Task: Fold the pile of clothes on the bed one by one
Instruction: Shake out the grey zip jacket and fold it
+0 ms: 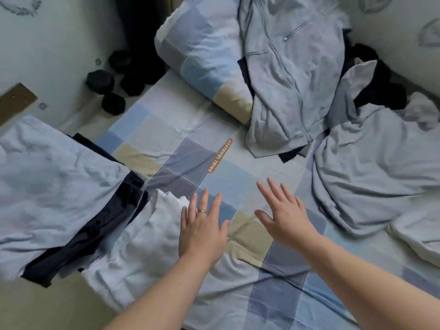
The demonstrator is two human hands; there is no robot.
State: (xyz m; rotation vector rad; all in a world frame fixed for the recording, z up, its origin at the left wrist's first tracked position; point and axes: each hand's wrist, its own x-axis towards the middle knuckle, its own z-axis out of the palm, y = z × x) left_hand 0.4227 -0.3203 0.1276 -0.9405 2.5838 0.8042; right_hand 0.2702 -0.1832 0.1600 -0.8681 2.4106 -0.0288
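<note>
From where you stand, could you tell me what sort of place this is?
Most likely a small bedroom: a bed with a checked sheet, a matching rolled duvet, loose clothes such as a grey zip jacket, and dumbbells by the wall.

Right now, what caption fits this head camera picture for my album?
Two empty hands, left hand and right hand, hover over the checked bedsheet between clothes.

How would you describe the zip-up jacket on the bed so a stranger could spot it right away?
Start at the rolled checked quilt at the far end of the bed. The grey jacket lies draped against its right side. Unlike the plain pale garments nearby, it has a long front zipper and zipped pockets.
</note>
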